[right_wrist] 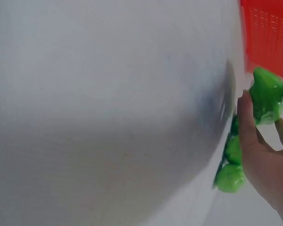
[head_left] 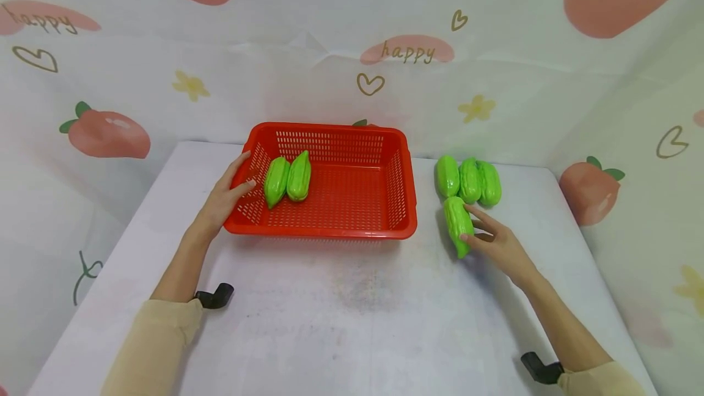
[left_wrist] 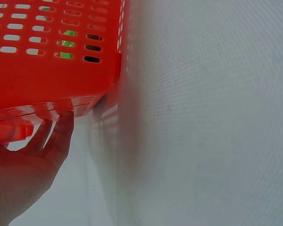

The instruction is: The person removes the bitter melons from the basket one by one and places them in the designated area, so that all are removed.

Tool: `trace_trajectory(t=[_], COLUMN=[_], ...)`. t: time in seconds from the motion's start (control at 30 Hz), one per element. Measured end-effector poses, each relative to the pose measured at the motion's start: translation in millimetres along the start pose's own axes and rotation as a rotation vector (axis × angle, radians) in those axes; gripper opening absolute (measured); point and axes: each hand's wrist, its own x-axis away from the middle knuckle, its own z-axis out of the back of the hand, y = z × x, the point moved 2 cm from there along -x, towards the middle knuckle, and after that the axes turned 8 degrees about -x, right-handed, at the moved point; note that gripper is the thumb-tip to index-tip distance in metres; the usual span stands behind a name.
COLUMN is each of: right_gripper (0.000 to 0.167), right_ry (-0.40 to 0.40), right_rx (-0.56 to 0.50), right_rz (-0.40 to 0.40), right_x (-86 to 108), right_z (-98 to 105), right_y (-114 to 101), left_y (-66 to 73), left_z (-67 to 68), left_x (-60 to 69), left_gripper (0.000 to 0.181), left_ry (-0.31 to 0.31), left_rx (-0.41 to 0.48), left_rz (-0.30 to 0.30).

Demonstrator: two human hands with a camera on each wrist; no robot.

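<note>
Head view, nearest first, clock face centred on the white tabletop (head_left: 341, 335). At 8 and 4 o'clock, beige cloth sleeves (head_left: 154, 347) and black angled wrist pieces (head_left: 216, 296), set well back from the fingers, presumably to leave both grips unhindered.

At 3 o'clock, right hand (head_left: 497, 248) in a partway-closed pinch, thumb and fingertips on a glossy, ridged, long bright green piece (head_left: 458, 220). Gripped across the narrow girth, probably because easier to span than the length; slim tip toward 6 o'clock. Impossible to tell whether lifted or resting.

At 10 o'clock, left hand (head_left: 217, 206) loosely hooked on the short rim of a rectangular, slot-walled red plastic basket (head_left: 324, 233), thumb over, fingers outside, likely as a steadying hold; pressure unreadable. Basket at 11 to 12 o'clock, long side toward the sleeves, apparently for easy reach from either side. Inside, toward its own 9 o'clock, two matching green pieces (head_left: 299, 179), side by side, perhaps for neat use of space.

At 2 o'clock, just beyond the held one, three more green pieces (head_left: 469, 181) in a close row, handy for the right hand. Farthest, at 12 o'clock, fruit-printed white cloth backdrop (head_left: 308, 87), maybe for screening.
</note>
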Motion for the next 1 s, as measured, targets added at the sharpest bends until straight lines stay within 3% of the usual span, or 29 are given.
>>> trace_trajectory(t=[0.33, 1.0], right_gripper=[0.072, 0.075], right_ry=[0.035, 0.122], right_rx=[0.085, 0.127], right_rz=[-0.033, -0.066], right_x=[1.7, -3.2], right_z=[-4, -12], right_y=[5, 12], left_y=[-0.1, 2.5], left_z=[0.0, -1.5], left_x=[0.0, 2.4], left_gripper=[0.064, 0.063], left_ry=[0.002, 0.007], left_rx=[0.006, 0.016], left_rz=[0.014, -0.003])
